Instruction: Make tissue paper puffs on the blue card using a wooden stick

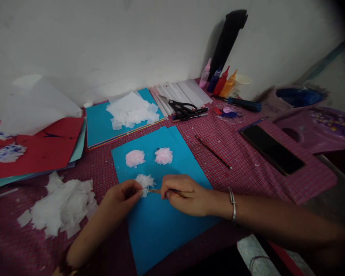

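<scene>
A blue sheet of paper (166,234) lies in front of me. On it are two pink-tinted tufts of tissue paper, one at the left (135,158) and one at the right (163,155). Nearer to me sits a white tissue-paper tuft (144,180). My left hand (126,195) is closed in a pinch at its lower edge, on a small white tissue-paper piece (145,192). From the other side my right hand (184,193) grips a thin stick (154,191), its tip at that same piece. The stick's exact kind is unclear.
Loose white tissue squares are heaped at the left (64,207) and on a blue stack (133,111) behind. Scissors (181,107), pens, a paintbrush (212,151), a phone (271,149) and paint bottles (224,82) lie or stand rightward. Red paper (51,143) bears blue-white tufts.
</scene>
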`<act>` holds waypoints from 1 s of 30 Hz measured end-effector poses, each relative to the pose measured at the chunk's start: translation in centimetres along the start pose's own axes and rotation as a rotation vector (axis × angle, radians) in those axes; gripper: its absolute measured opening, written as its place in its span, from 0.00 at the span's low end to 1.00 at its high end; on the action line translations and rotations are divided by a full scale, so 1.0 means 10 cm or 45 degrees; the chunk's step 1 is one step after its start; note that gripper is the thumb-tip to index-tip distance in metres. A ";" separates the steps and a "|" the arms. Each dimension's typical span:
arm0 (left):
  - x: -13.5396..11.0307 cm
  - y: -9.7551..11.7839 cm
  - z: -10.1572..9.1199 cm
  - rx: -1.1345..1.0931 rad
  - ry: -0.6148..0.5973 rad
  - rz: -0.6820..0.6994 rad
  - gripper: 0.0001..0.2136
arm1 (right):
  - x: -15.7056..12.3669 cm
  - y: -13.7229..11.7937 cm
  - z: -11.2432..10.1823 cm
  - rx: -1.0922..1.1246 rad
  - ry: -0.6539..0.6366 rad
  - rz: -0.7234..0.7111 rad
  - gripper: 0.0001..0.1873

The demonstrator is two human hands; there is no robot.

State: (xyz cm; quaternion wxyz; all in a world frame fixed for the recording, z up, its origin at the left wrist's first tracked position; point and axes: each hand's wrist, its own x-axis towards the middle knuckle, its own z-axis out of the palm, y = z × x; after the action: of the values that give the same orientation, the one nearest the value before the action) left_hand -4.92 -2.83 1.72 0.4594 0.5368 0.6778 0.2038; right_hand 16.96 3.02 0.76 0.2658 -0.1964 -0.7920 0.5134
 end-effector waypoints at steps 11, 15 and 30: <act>0.04 -0.13 0.04 -0.139 0.106 0.048 0.10 | 0.03 0.01 0.05 -0.054 -0.012 -0.073 0.11; 0.05 -0.10 0.05 -0.190 0.076 0.008 0.11 | 0.04 -0.01 0.06 -0.099 -0.030 -0.067 0.11; -0.01 -0.04 -0.19 0.023 -0.310 -0.077 0.09 | 0.06 -0.04 0.11 -0.193 0.002 -0.063 0.09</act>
State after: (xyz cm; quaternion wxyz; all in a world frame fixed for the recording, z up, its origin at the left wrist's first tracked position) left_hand -6.76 -2.66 2.40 0.5394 0.5409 0.6347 0.1169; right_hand 15.80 2.44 0.89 0.2632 -0.1967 -0.8331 0.4450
